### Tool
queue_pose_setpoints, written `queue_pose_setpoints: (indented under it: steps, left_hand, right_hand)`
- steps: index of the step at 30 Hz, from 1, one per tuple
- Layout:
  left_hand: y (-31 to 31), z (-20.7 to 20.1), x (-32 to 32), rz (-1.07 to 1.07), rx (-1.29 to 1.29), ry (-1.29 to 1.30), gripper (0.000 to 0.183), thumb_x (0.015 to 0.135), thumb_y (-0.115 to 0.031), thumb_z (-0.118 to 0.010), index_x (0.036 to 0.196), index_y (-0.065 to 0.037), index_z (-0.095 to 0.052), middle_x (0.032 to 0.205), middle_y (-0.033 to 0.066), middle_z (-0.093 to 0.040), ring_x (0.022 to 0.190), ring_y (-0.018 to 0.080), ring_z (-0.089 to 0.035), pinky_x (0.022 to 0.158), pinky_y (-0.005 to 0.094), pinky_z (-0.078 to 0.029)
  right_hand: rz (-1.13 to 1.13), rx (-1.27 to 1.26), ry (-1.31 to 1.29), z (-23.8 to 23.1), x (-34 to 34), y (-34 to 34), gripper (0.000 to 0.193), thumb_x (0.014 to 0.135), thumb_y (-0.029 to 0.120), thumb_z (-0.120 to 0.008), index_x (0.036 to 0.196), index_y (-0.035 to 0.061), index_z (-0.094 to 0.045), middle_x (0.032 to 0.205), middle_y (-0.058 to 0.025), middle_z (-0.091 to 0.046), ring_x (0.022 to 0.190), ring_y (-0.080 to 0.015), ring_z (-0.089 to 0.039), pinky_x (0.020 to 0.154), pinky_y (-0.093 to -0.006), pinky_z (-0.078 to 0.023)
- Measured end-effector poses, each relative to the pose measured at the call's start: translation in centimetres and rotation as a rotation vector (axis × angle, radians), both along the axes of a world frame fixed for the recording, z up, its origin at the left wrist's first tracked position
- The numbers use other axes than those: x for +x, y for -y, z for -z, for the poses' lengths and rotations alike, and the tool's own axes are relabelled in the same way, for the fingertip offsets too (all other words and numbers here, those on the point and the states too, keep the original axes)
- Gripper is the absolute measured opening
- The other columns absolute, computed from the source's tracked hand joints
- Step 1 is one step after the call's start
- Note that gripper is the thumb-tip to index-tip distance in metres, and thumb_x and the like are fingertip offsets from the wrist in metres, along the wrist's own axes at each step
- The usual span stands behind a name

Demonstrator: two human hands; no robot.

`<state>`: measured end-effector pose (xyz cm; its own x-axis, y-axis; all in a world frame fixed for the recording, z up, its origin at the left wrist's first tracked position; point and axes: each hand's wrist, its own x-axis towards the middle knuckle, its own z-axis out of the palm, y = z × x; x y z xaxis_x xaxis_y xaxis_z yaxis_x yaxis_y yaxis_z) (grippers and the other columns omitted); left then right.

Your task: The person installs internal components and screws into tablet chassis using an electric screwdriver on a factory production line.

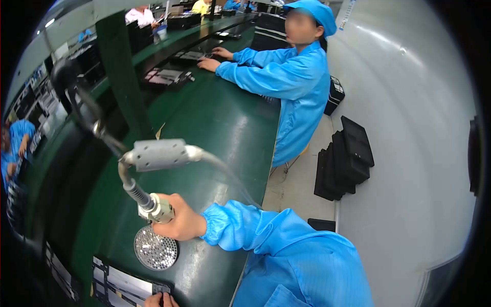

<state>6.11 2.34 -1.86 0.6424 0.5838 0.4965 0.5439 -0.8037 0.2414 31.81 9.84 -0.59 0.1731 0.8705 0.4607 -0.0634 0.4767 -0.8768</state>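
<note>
My right hand point(180, 217) is closed around the pale body of a hanging electric screwdriver point(159, 206). A spring sleeve and cord rise from its top, and its tip is hidden behind my hand. Right below lies a round metal dish point(155, 250) with a pattern of small holes or bright dots. At the lower edge, my left hand point(159, 301) shows only in part, its fingers bent at the corner of a black-framed panel point(123, 280) with a pale, shiny face. What those fingers pinch besides the frame is too small to make out.
A grey cylinder point(160, 154) hangs on the cord above the green bench point(225, 148). A similar panel point(60, 271) stands at lower left. A co-worker in blue point(302, 87) handles parts farther along. Black trays point(342, 163) are stacked on the floor by the wall. A green post point(120, 71) rises beside the bench.
</note>
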Motion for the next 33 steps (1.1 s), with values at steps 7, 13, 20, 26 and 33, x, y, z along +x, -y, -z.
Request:
queue_pose_setpoints:
  steps: [7, 13, 20, 26, 33]
  left_hand:
    - [0.2, -0.5, -1.0, -0.014, -0.007, 0.013, 0.014, 0.076, 0.003, -0.066, 0.090, 0.002, -0.064, 0.090, 0.0157, -0.059, 0.080, 0.0317, -0.057, 0.070, 0.0416, -0.046]
    - [-0.5, 1.5, -3.5, -0.028, -0.060, 0.019, 0.025, 0.062, 0.002, -0.064, 0.087, 0.006, -0.061, 0.085, 0.0169, -0.056, 0.076, 0.0319, -0.056, 0.064, 0.0397, -0.046]
    - [-1.6, 1.3, -5.2, 0.016, -0.108, -0.018, 0.029, 0.064, -0.007, -0.060, 0.089, 0.007, -0.063, 0.090, 0.0140, -0.056, 0.086, 0.0278, -0.054, 0.071, 0.0350, -0.047]
    - [-1.0, 2.9, -5.9, -0.029, -0.032, -0.008, 0.016, 0.070, -0.004, -0.070, 0.079, 0.007, -0.064, 0.086, 0.0137, -0.056, 0.085, 0.0268, -0.054, 0.072, 0.0366, -0.048]
    - [-1.5, 2.9, -3.3, -0.182, 0.009, 0.052, 0.011, 0.069, -0.004, -0.070, 0.072, 0.005, -0.066, 0.075, 0.0119, -0.059, 0.076, 0.0241, -0.058, 0.070, 0.0354, -0.050]
  right_hand:
    - [0.016, 0.009, 0.069, 0.6, -1.1, -0.8, 0.025, 0.070, 0.002, -0.059, 0.095, 0.0013, -0.057, 0.069, -0.0066, -0.056, 0.064, -0.0102, -0.048, 0.059, -0.0301, -0.044]
    - [0.267, 0.152, 0.256, 2.1, -2.8, -2.2, 0.023, 0.070, -0.001, -0.065, 0.092, 0.0035, -0.061, 0.087, -0.0069, -0.062, 0.073, -0.0152, -0.060, 0.067, -0.0290, -0.050]
    - [-0.170, 0.050, -0.029, -1.8, -3.6, -0.6, 0.034, 0.076, 0.006, -0.064, 0.107, 0.0040, -0.050, 0.067, -0.0102, -0.054, 0.060, -0.0201, -0.053, 0.063, -0.0384, -0.047]
    - [-0.379, -0.031, 0.026, -1.9, -8.4, 0.6, 0.034, 0.076, 0.009, -0.059, 0.109, 0.0097, -0.049, 0.059, -0.0054, -0.046, 0.055, -0.0192, -0.048, 0.059, -0.0368, -0.041]
    - [-0.425, -0.053, 0.072, -2.1, -11.0, 0.3, 0.032, 0.076, 0.006, -0.061, 0.104, 0.0100, -0.045, 0.059, -0.0053, -0.048, 0.050, -0.0189, -0.051, 0.052, -0.0344, -0.043]
